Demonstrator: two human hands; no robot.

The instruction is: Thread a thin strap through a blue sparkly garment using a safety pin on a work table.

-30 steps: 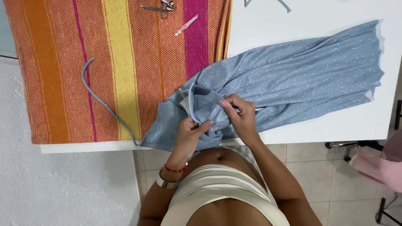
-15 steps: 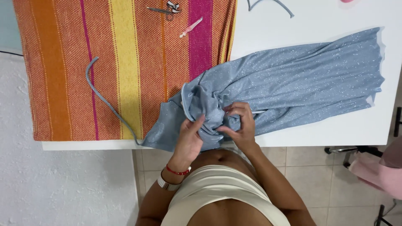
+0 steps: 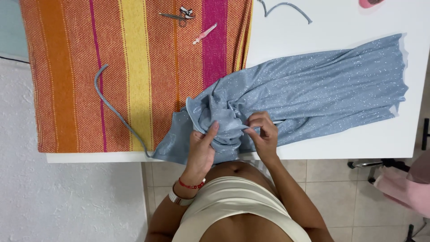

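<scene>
Blue sparkly fabric [image 3: 309, 94] lies bunched at the tabletop's [image 3: 358, 143] near edge, left hand [image 3: 201, 150] and right hand [image 3: 264, 136] fingers pinching it, probably a hem. Its length runs right, away from the striped cloth [image 3: 134, 76].

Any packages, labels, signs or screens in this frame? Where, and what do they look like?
None visible: no package, label, sign or screen.
Nearest candidate: small pale wrist device on the left arm, beside a red bracelet; its face is not visible.
Both hands, left hand and right hand, hold the sparkly grey-blue fabric at the white table edge.
</scene>
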